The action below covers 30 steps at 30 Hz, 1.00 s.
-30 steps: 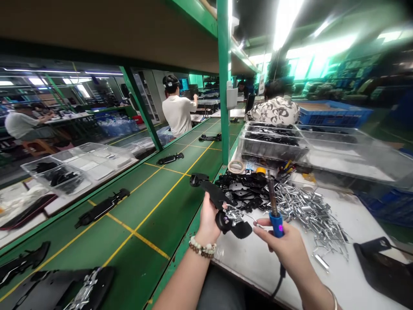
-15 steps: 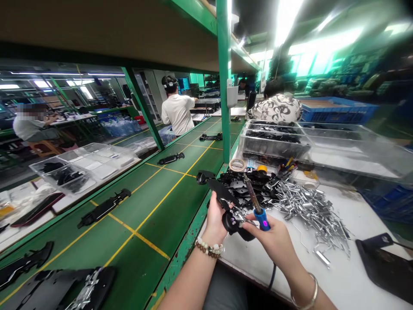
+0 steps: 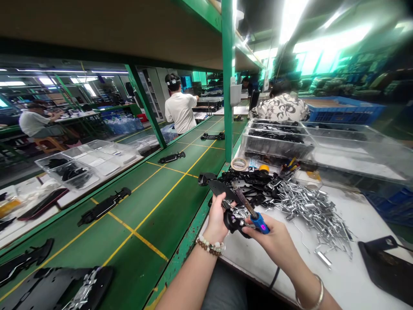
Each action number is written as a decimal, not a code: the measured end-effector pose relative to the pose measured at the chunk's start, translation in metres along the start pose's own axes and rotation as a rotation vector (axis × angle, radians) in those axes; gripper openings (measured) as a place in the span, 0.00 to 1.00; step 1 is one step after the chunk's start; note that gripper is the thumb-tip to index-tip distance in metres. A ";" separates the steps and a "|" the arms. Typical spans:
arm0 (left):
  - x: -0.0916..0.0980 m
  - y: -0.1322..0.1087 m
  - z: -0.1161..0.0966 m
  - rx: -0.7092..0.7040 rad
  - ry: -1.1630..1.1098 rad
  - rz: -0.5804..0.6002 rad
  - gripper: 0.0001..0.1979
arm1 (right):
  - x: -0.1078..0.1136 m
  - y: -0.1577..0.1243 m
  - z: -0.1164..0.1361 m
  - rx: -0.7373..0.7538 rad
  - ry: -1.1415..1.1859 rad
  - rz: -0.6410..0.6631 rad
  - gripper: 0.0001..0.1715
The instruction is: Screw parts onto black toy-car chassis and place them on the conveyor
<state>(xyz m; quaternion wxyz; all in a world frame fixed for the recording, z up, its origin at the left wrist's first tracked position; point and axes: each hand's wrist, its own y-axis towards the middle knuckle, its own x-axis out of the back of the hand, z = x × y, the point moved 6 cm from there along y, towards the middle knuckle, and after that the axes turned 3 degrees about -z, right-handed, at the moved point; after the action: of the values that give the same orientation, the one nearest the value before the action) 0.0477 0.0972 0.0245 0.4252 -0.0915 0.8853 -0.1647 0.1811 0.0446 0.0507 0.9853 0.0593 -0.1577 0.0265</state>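
Two hands, close together, one item each. Left hand [image 3: 217, 219]: clamped around the middle of a black part [image 3: 219, 187], its long axis running from 11 o'clock to 5 o'clock. Right hand [image 3: 274, 245]: closed on the blue grip of a soldering iron [image 3: 260, 223], its shaft leaning toward 10 o'clock and crossing above the part; whether the tip touches cannot be told. The part sits nearer the left hand, which carries it; the right hand lies at its 3 o'clock, with the fingers just beside its lower end. Also present: a heap of black parts [image 3: 248, 183] at 12 o'clock and metal pins [image 3: 311, 211] at 2 o'clock, both on the bench [image 3: 335, 280]; a green conveyor [image 3: 145, 215] at 9 o'clock. Change from the earlier frame: the iron tilts lower, its tip closer to the left hand.
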 end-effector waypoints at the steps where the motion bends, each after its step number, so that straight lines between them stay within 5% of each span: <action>1: 0.001 0.001 0.000 -0.019 0.007 -0.008 0.09 | 0.000 0.001 0.002 0.017 -0.009 0.012 0.12; 9: 0.002 0.000 -0.006 -0.049 0.038 -0.055 0.10 | 0.008 0.007 0.013 0.089 -0.030 0.161 0.11; 19: -0.016 0.000 -0.003 0.163 0.023 -0.161 0.05 | 0.028 0.015 0.005 -0.017 0.008 0.162 0.17; 30: -0.028 -0.001 -0.001 0.337 -0.029 -0.148 0.04 | 0.037 0.017 0.034 0.139 0.002 0.236 0.13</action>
<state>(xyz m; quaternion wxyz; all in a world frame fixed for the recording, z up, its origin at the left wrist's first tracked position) 0.0640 0.1045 0.0458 0.4338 -0.0861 0.8298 -0.3403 0.2046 0.0582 0.0959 0.9690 0.1085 -0.1606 0.1532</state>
